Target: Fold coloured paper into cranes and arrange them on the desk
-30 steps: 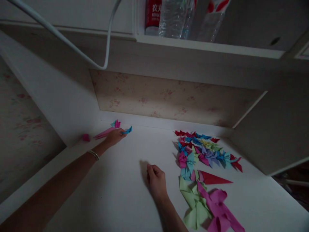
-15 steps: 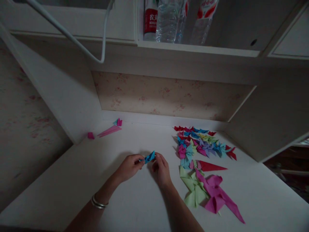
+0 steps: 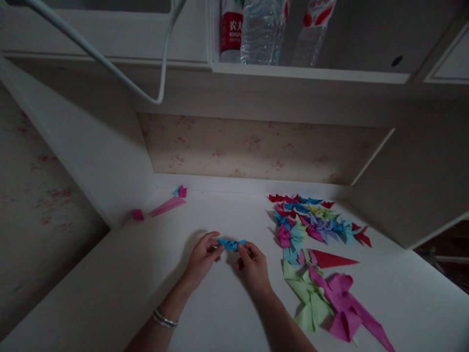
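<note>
A small blue folded paper piece [image 3: 231, 243] is stretched between both my hands just above the white desk [image 3: 110, 283]. My left hand [image 3: 203, 255] pinches its left end, a bracelet on that wrist. My right hand [image 3: 253, 266] pinches its right end. To the right lies a heap of folded paper pieces [image 3: 315, 225] in red, blue, green, purple and pink. Nearer me are larger green [image 3: 309, 305] and pink [image 3: 348, 313] folded sheets and a red paper triangle [image 3: 331, 258].
At the back left of the desk lie a long pink folded strip [image 3: 166, 206], a small pink-and-blue piece [image 3: 180, 191] and a pink scrap [image 3: 138, 214]. A shelf above holds water bottles [image 3: 262, 29]. A white cable [image 3: 110, 63] hangs overhead.
My left hand brought the blue piece from the back left to the middle of the desk. Both hands now grip it and have pulled it out lengthwise.
</note>
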Demonstrator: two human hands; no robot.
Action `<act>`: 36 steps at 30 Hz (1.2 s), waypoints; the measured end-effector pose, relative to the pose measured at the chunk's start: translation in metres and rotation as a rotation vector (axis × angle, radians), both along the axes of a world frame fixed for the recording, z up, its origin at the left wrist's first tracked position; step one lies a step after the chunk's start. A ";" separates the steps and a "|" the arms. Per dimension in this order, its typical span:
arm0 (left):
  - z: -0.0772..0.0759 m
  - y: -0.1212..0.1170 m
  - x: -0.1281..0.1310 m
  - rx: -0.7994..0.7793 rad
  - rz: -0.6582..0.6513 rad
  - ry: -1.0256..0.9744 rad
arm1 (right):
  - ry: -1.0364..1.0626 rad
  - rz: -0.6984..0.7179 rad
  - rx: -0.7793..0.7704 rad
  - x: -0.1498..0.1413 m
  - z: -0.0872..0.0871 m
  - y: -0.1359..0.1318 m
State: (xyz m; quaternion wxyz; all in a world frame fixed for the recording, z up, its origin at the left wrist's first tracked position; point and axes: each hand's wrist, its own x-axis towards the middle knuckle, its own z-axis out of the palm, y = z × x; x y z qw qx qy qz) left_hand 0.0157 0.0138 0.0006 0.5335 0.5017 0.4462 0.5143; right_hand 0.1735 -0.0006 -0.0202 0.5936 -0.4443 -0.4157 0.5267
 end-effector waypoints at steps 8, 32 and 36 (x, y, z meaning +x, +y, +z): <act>-0.003 0.000 0.000 -0.003 0.125 0.058 | -0.111 0.030 0.008 0.003 0.006 -0.003; -0.008 0.000 0.000 -0.015 0.053 0.223 | -0.192 0.008 0.046 0.002 0.003 -0.002; -0.005 0.000 -0.001 0.002 0.048 0.251 | -0.193 0.028 0.037 0.001 0.004 -0.002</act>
